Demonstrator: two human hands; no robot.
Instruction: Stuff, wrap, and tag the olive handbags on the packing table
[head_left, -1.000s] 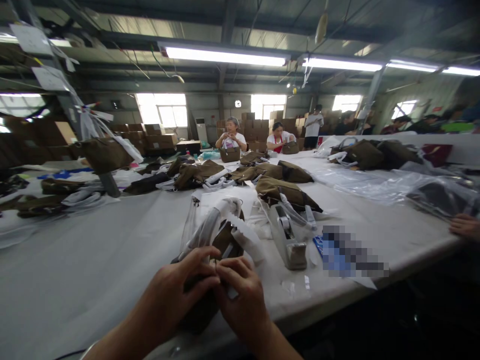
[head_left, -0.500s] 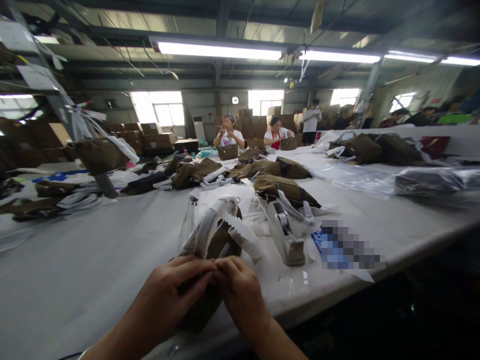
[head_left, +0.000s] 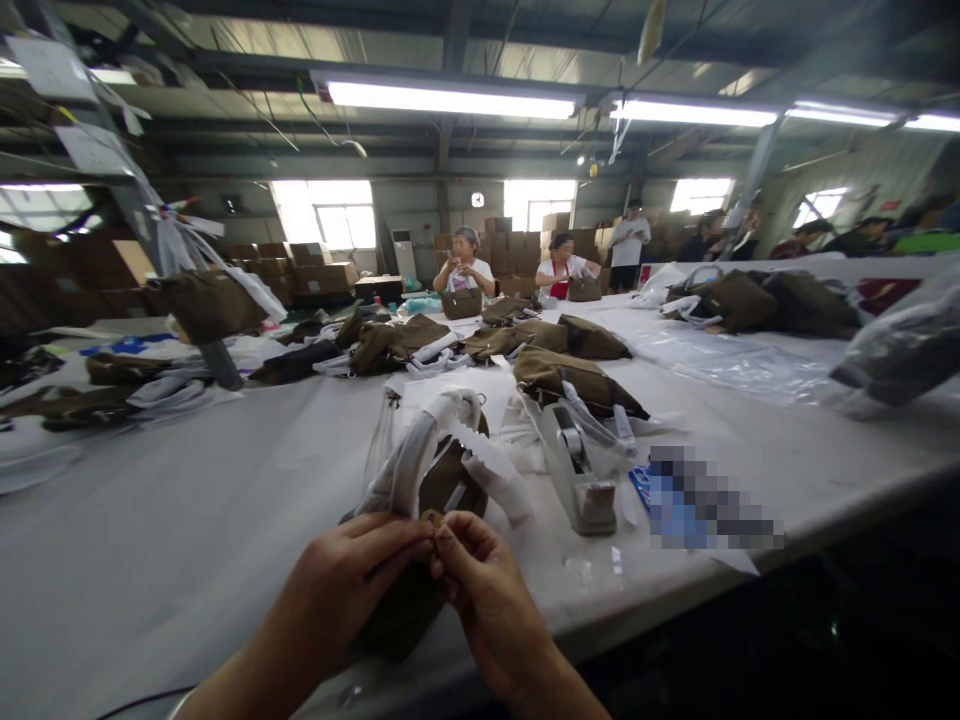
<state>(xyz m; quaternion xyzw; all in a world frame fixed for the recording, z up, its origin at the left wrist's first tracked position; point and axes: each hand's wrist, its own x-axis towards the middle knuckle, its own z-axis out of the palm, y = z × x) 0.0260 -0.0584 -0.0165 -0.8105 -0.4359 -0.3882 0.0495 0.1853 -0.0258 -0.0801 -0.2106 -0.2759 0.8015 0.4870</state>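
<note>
Right in front of me on the table stands an olive-brown handbag (head_left: 455, 482), its handle (head_left: 409, 450) wrapped in white padding. My left hand (head_left: 349, 565) pinches a small brown edge of the bag between thumb and fingers. Tip to tip with it, my right hand (head_left: 480, 560) is closed on the same spot. The exact piece between the fingertips is too small to make out. Both hands hide part of the bag's near side. A paper strip (head_left: 491, 470) hangs from the handle to the right.
Right of the bag is a tape dispenser (head_left: 577, 475), beside a blue packet (head_left: 675, 500) partly blurred out. Several brown bags (head_left: 577, 380) lie further back on the white table (head_left: 225, 500). A post (head_left: 217, 362) rises at left. Co-workers (head_left: 463, 272) sit across the table.
My right hand has turned so that its thumb and fingers show more, still at the same spot. At far right, a plastic-wrapped item has been lifted and shifted right. The view has shifted slightly.
</note>
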